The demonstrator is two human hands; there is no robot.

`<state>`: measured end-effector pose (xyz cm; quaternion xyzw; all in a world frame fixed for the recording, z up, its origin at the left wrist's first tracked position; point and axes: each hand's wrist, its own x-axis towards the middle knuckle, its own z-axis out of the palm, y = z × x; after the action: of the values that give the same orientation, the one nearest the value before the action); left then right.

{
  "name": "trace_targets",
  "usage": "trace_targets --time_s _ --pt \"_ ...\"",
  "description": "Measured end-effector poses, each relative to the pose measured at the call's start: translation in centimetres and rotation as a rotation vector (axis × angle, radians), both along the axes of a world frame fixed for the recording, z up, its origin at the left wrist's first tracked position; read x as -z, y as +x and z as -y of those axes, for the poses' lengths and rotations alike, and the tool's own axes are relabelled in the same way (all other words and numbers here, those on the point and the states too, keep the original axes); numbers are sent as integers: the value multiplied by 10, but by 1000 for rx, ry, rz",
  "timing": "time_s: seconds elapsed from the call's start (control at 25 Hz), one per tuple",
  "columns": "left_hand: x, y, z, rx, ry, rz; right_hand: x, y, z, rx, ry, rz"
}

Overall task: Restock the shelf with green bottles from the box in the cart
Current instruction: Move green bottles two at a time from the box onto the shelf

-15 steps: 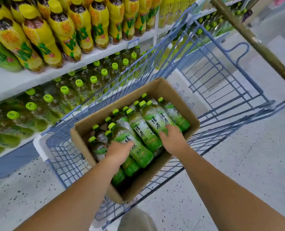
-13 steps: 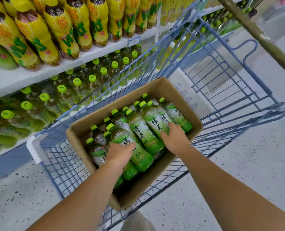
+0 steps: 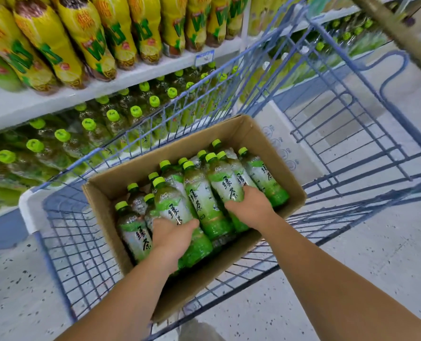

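Note:
A brown cardboard box (image 3: 231, 130) sits in a blue wire cart (image 3: 74, 244) and holds several green-capped tea bottles lying on their sides. My left hand (image 3: 171, 236) is wrapped over the lower body of one green bottle (image 3: 173, 205) near the box's front left. My right hand (image 3: 251, 207) grips the lower part of another green bottle (image 3: 225, 180) toward the right. Both bottles still lie among the others in the box. The lower shelf (image 3: 64, 143) to the left holds rows of the same green bottles.
The upper white shelf (image 3: 32, 104) carries yellow-labelled bottles (image 3: 86, 33). A flat white carton (image 3: 285, 143) lies in the cart behind the box. The cart's handle (image 3: 396, 33) crosses the top right. Speckled grey floor surrounds the cart.
Both hands have closed more firmly round their bottles. The view has shifted a little, with the shelves sliding left and up.

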<state>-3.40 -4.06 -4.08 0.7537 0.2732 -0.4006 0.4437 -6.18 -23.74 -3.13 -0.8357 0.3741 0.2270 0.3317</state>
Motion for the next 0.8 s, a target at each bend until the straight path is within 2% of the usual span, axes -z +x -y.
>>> trace_targets --time_s 0.28,0.52,0.8 --pt "-70 -6 -23 113 -126 44 -78 -29 -32 131 173 54" --pt "-137 -14 -54 53 -136 171 -150 -44 -69 178 228 228" --pt "-199 -11 -102 -4 -140 343 -208 -36 -118 38 229 402"
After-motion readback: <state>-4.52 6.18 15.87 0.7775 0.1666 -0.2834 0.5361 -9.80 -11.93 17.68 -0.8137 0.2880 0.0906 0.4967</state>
